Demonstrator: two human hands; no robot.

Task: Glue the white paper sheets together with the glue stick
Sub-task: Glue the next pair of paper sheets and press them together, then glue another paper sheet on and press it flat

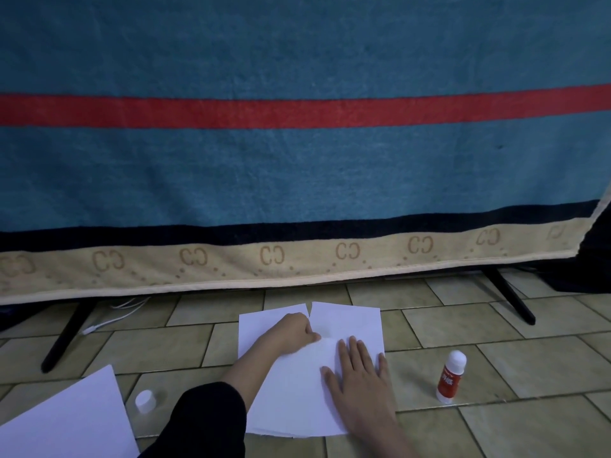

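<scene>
The front white sheet (294,395) is pressed flat on the tiled floor (496,325) by the right hand (358,381), fingers straight, while its far edge is pinched by the left hand (297,330) over two rear sheets (347,322). Firm outward smoothing should seat the seam (probably glued). The uncapped glue stick (450,377) stands near on the right, its cap (144,400) left; free floor remains between.

Floor (496,365): overlapping paper sheets (291,391) at centre, left hand (294,332) and right hand (357,375) resting on them. Glue stick (451,376) upright to their right; cap (144,400) to their left; further sheet (66,421) beyond the cap. Blanket (297,176) hangs behind everything.
</scene>
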